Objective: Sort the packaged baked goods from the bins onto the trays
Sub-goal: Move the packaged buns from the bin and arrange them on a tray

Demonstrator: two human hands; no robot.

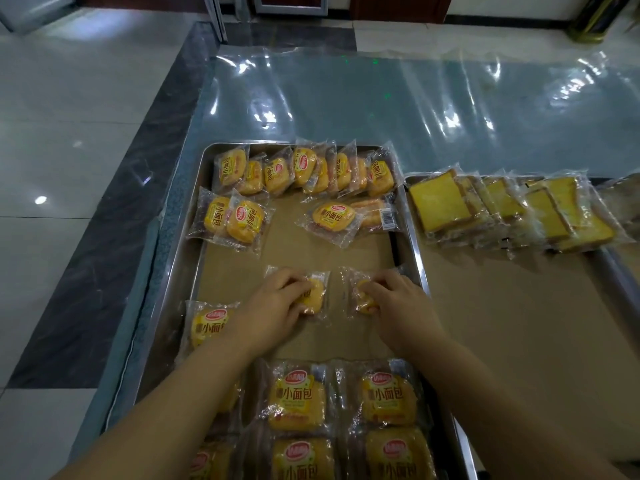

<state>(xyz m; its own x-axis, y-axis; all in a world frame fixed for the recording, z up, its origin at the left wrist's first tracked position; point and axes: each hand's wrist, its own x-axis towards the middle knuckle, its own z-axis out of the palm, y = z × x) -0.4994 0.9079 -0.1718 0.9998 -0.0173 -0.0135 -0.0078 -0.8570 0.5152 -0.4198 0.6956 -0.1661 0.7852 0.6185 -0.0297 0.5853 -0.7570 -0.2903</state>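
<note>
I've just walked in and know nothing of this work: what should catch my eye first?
The left hand and right hand each grip a wrapped yellow bun, the left bun and right bun, midway along the steel tray. A row of buns lines its far end, and packed toast slices fan across the neighbouring tray at right.

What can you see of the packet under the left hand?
The bun packet is a small clear plastic wrapper around a golden-yellow bun. It lies flat on the brown paper lining the metal tray, near the middle. The left hand grips its left part, fingers curled over it. A gap separates it from the second packet under the right hand.
</note>
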